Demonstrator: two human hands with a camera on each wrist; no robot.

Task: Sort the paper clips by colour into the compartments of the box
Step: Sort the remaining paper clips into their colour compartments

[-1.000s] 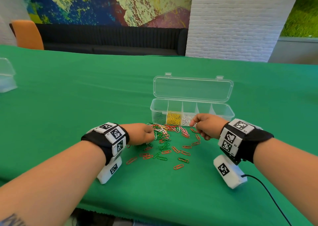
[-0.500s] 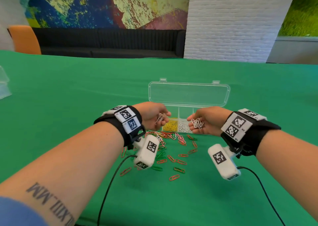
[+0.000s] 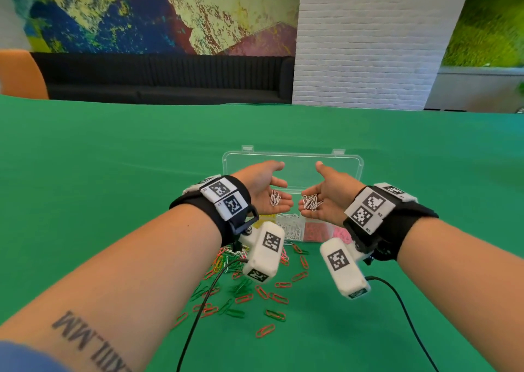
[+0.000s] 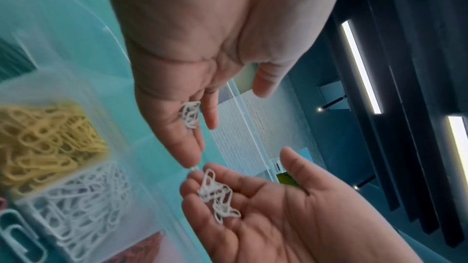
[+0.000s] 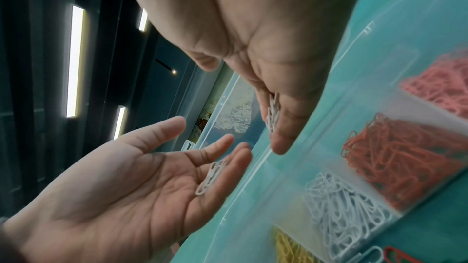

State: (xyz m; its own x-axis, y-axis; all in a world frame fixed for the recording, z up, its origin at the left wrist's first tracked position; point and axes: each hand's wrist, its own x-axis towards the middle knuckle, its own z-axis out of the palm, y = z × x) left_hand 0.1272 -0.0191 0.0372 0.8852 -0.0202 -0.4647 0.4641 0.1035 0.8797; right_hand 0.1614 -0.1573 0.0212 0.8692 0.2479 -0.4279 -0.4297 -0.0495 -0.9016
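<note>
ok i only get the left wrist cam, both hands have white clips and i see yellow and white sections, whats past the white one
Observer: In the right wrist view, past the white compartment comes a red compartment, then a pink compartment.
Operator: and is anything still unsorted
Observer: Yes. The head view shows loose red and green clips scattered on the green cloth, on the person's side of the box.
</note>
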